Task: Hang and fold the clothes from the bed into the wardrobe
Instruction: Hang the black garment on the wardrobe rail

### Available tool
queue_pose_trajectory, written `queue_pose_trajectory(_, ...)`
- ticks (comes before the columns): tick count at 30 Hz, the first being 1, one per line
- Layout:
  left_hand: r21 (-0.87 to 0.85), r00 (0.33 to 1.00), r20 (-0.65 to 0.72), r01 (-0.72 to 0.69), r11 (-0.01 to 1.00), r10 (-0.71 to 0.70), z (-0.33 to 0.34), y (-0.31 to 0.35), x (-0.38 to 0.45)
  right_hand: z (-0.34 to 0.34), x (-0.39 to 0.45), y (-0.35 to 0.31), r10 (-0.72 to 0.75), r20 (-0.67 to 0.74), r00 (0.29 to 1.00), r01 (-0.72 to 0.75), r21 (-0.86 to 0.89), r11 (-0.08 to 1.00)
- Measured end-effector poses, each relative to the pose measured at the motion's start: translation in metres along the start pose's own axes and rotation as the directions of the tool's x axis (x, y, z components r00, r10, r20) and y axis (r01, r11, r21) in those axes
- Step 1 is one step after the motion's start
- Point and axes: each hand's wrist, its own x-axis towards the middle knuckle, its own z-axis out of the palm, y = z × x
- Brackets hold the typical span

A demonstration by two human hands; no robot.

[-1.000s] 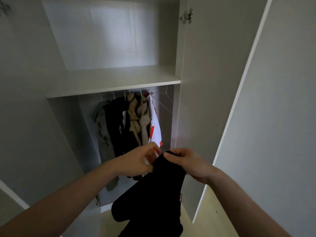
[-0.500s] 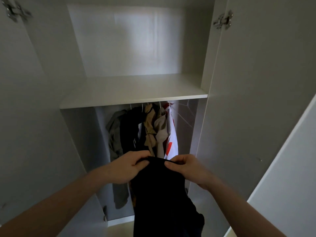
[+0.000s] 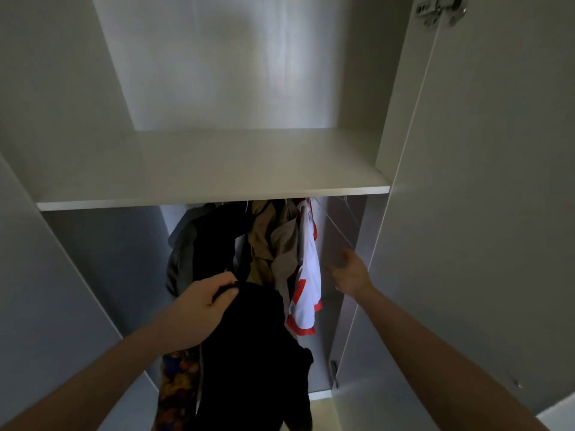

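Observation:
My left hand (image 3: 203, 301) grips the top edge of a black garment (image 3: 252, 353) that hangs down in front of the open wardrobe. My right hand (image 3: 350, 272) is off the garment, fingers spread, reaching into the hanging space to the right of a white and red shirt (image 3: 306, 275). Several clothes hang under the shelf: a grey piece (image 3: 182, 253), a black one (image 3: 214, 244) and tan ones (image 3: 267, 244). Thin wire hangers (image 3: 340, 231) show at the far right of the rail area. A patterned cloth (image 3: 175, 387) hangs below my left wrist.
A white shelf (image 3: 217, 169) spans the wardrobe above the hanging clothes, with nothing on it. The open right door (image 3: 485, 213) stands close beside my right arm, its hinge (image 3: 440, 9) at the top. The left side panel (image 3: 62, 259) borders my left arm.
My right hand has let go of the black garment and moved up and right into the wardrobe. The left hand alone holds it now. The view has come closer and tilted up.

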Motion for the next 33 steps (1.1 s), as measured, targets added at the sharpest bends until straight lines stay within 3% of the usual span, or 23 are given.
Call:
queue_pose_trajectory(4, 0.004, 0.996, -0.085, 0.042, 0.999, -0.041, -0.008, -0.009, 0.013, 0.004, 0.041, -0.001, 0.025, -0.010, 1.000, -0.026, -0.106, 0.994)
queue_pose_trajectory(8, 0.005, 0.983, -0.167, 0.084, 0.996, -0.082, -0.022, -0.020, 0.027, 0.004, 0.081, -0.007, 0.162, -0.025, 0.986, -0.164, -0.152, 0.975)
queue_pose_trajectory(11, 0.016, 0.970, -0.219, 0.116, 0.993, -0.110, -0.031, -0.028, 0.035, -0.001, 0.109, -0.007, 0.180, -0.070, 0.981, -0.189, -0.138, 0.972)
queue_pose_trajectory(14, 0.006, 0.967, -0.223, 0.129, 0.992, -0.124, -0.036, -0.035, 0.042, -0.003, 0.137, -0.010, 0.239, -0.064, 0.969, -0.247, -0.186, 0.951)
queue_pose_trajectory(18, -0.025, 0.957, -0.228, 0.177, 0.984, -0.178, -0.039, -0.039, 0.051, 0.001, 0.167, -0.018, 0.227, -0.110, 0.968, -0.253, -0.392, 0.885)
queue_pose_trajectory(33, -0.084, 0.956, -0.189, 0.212, 0.974, -0.224, -0.024, -0.088, 0.078, 0.013, 0.224, -0.021, 0.393, -0.059, 0.917, -0.361, -0.539, 0.761)
